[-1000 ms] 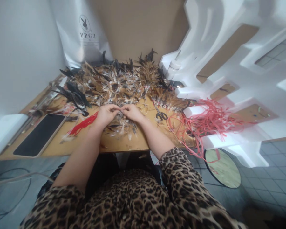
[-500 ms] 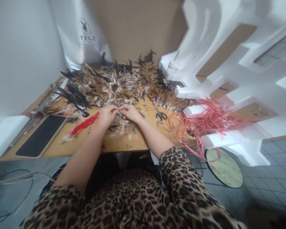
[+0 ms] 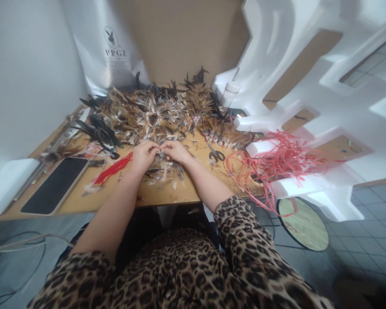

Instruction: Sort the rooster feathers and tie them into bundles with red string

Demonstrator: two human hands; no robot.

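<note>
My left hand (image 3: 143,155) and my right hand (image 3: 174,151) meet at the fingertips over the near side of the table. Both are closed in a pinch; whatever is between the fingers is too small to make out. Loose small feathers (image 3: 167,174) lie right below them. Beyond the hands spreads a big heap of brown and black feathers (image 3: 154,113). A bundle of red strips (image 3: 114,169) rests just left of my left hand. Off to the right of my right hand lies a pair of scissors with dark handles (image 3: 216,155).
A phone (image 3: 55,185) and a white box (image 3: 11,184) sit at the left. Tangled pink-red ribbon (image 3: 278,161) hangs over the right edge, among white foam pieces (image 3: 296,189). A round stool (image 3: 304,225) stands below. Behind the heap are a silver bag (image 3: 116,73) and cardboard (image 3: 189,38).
The view has shifted very slightly. Both hands stay pinched together in the same spot, and nothing else has visibly moved.
</note>
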